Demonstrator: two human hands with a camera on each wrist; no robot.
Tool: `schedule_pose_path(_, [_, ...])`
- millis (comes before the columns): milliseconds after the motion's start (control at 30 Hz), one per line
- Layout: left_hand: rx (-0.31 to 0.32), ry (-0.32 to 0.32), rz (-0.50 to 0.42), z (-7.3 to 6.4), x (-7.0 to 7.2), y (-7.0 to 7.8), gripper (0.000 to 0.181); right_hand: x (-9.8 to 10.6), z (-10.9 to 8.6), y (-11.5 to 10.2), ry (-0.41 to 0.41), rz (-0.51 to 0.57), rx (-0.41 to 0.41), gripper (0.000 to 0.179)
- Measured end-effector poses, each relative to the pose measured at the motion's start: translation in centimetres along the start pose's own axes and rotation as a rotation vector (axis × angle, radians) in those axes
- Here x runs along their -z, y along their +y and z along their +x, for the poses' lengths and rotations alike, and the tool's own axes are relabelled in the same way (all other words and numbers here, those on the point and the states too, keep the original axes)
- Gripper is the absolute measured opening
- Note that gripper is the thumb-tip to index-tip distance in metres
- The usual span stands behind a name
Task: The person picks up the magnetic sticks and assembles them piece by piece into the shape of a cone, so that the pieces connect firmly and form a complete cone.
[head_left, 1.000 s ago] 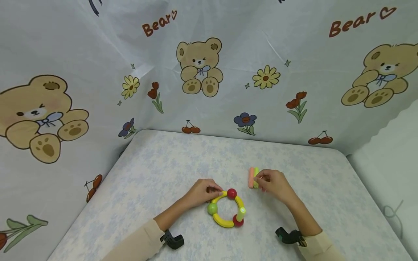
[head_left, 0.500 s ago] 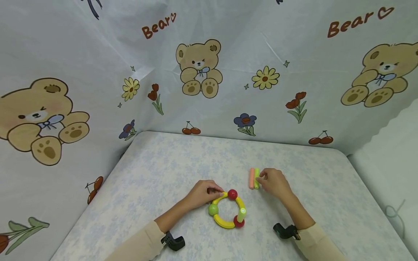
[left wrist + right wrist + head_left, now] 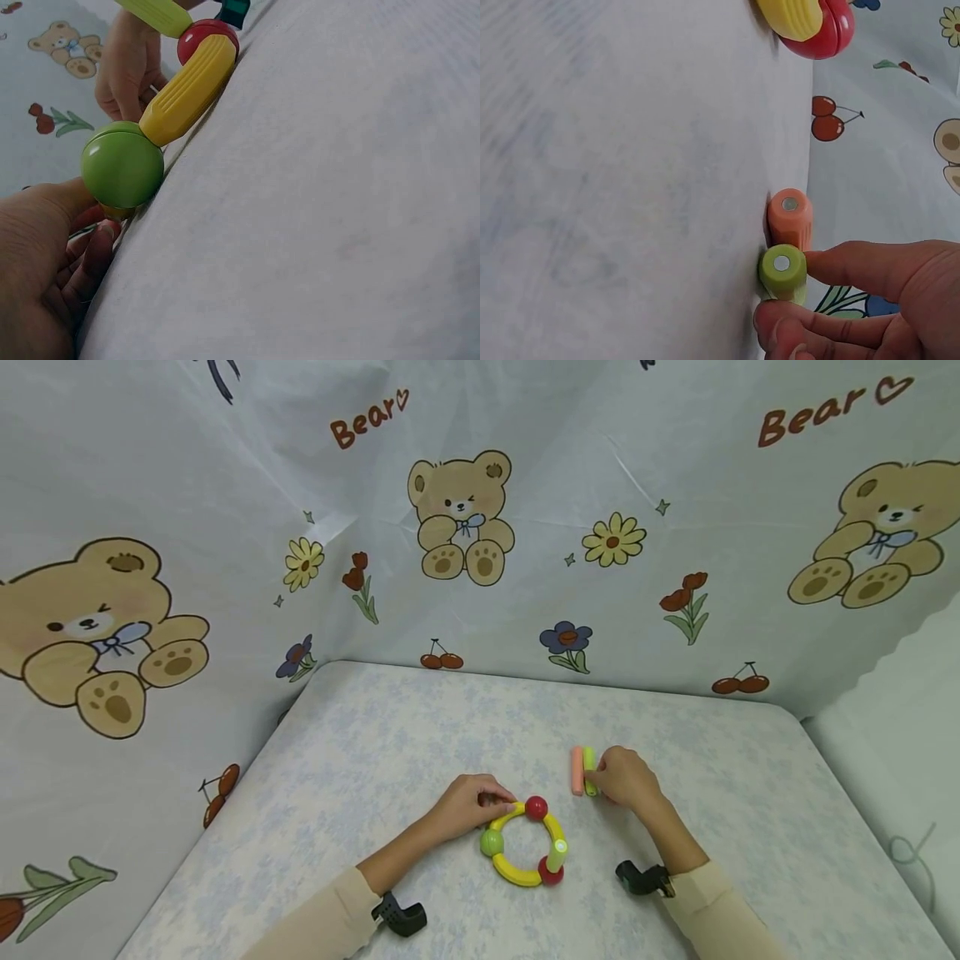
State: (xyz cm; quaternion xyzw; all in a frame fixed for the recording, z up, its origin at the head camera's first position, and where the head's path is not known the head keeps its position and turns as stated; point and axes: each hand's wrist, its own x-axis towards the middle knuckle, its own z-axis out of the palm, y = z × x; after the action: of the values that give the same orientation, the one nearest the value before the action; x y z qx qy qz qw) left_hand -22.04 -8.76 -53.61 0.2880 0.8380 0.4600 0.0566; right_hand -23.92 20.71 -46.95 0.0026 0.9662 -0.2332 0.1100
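Note:
A ring of curved yellow magnetic rods lies on the table, joined by a green ball (image 3: 492, 842) and two red balls, one at the far side (image 3: 536, 808) and one at the near right. My left hand (image 3: 461, 806) pinches the ring's upper-left yellow rod (image 3: 508, 813). From the near red ball (image 3: 551, 872) a light green rod (image 3: 557, 853) sticks up. Right of the ring, my right hand (image 3: 628, 778) has thumb and fingertips on either side of a lying green rod (image 3: 782, 274), whose end shows a metal disc. Against that rod lies a coral rod (image 3: 788, 217).
A pale blue patterned cloth covers the table (image 3: 420, 718). Behind it hangs a sheet (image 3: 525, 610) printed with bears, flowers and cherries. Black wrist cameras are strapped on both arms, the left one (image 3: 401, 917) near the ring's lower left.
My right hand has shifted slightly left, and its thumb and fingers have closed in on the green rod. The left hand and the ring stay in place.

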Motion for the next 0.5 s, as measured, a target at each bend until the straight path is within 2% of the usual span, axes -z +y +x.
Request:
schedule_pose_path(333, [-0.003, -0.001, -0.005, -0.06, 0.09, 0.1, 0.012, -0.06, 0.44, 0.05, -0.049, 0.069, -0.016, 0.039])
schedule_pose_path(500, [-0.012, 0.006, 0.002, -0.05, -0.13, -0.35, 0.011, 0.41, 0.13, 0.03, -0.024, 0.127, 0.043, 0.032])
